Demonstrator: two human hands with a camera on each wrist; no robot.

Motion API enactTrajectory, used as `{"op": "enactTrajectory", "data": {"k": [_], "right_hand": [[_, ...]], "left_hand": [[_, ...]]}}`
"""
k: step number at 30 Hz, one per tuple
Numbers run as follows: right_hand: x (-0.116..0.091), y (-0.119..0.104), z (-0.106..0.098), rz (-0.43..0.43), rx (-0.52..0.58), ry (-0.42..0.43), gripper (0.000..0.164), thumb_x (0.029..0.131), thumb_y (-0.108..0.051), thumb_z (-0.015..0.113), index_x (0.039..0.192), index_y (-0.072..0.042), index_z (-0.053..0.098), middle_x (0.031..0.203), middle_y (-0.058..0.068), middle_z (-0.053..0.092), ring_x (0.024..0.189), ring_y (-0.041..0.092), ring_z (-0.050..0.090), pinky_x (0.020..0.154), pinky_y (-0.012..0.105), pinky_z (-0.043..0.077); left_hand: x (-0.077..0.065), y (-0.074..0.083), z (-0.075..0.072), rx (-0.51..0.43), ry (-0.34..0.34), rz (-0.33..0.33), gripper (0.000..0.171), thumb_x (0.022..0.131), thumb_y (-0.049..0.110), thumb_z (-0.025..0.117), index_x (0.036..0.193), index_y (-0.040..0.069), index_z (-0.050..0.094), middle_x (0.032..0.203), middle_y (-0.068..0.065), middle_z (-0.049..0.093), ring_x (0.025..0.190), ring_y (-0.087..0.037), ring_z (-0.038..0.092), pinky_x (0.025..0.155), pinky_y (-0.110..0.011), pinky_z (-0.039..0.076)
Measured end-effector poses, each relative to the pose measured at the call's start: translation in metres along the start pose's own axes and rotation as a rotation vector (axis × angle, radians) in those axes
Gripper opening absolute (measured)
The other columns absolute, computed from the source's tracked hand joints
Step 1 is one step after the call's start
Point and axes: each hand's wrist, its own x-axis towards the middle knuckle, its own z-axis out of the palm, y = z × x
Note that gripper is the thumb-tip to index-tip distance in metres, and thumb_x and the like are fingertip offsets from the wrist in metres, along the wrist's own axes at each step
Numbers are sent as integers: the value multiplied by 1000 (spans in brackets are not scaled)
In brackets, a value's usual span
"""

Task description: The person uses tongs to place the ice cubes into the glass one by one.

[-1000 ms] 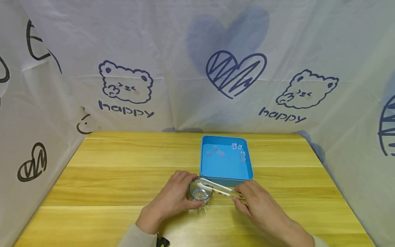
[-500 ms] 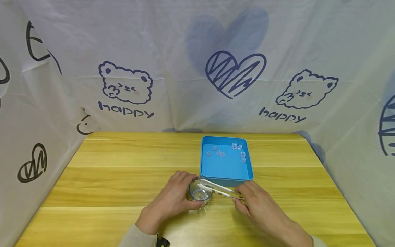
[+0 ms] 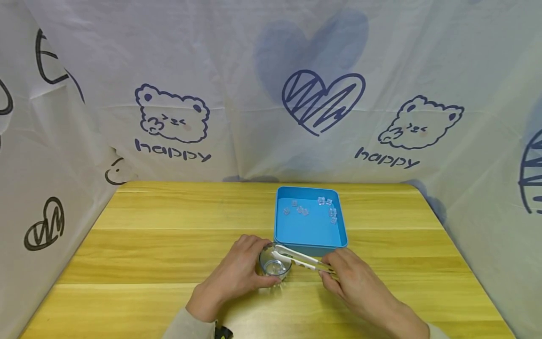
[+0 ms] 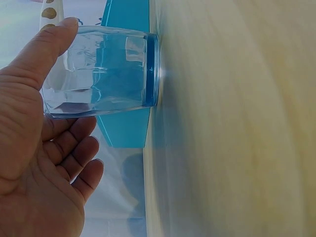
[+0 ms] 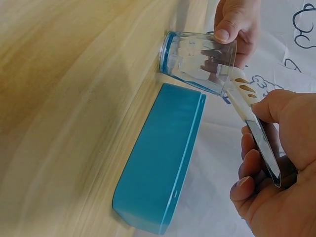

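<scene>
My left hand (image 3: pixel 237 270) holds a clear drinking glass (image 4: pixel 123 74) upright on the table, thumb on the near side near the rim and fingers around the far side. My right hand (image 3: pixel 357 280) grips a pair of tongs (image 5: pixel 264 148) with metal handles and white, brown-spotted arms. In the head view the tongs slant leftward, their tips inside the mouth of the glass. A small pale squarish shape (image 5: pixel 223 72) shows at the tips in the right wrist view; I cannot tell whether the tongs pinch it. Another clear squarish piece (image 4: pixel 134 48) shows low in the glass.
Just behind the glass stands a shallow blue tray (image 3: pixel 311 235) with several clear cubes (image 3: pixel 322 201) scattered in it. The wood-grain table (image 3: pixel 169 249) ends at a white printed cloth (image 3: pixel 245 132) hung behind and at both sides.
</scene>
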Motion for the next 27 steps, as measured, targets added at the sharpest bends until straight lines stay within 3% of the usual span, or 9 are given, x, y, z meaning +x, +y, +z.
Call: {"op": "enactTrajectory", "data": {"k": [27], "right_hand": [[-1,-2,-1,18,6,-7,20,87,-8,80,101,-12,66,92,-9,59,83,3,48,67,21,48]], "left_hand": [[0,1,-2,2,-5,-3,84,78,52,91,141,5,61,130,-7,65,121,-25,55,111,-47,49]]}}
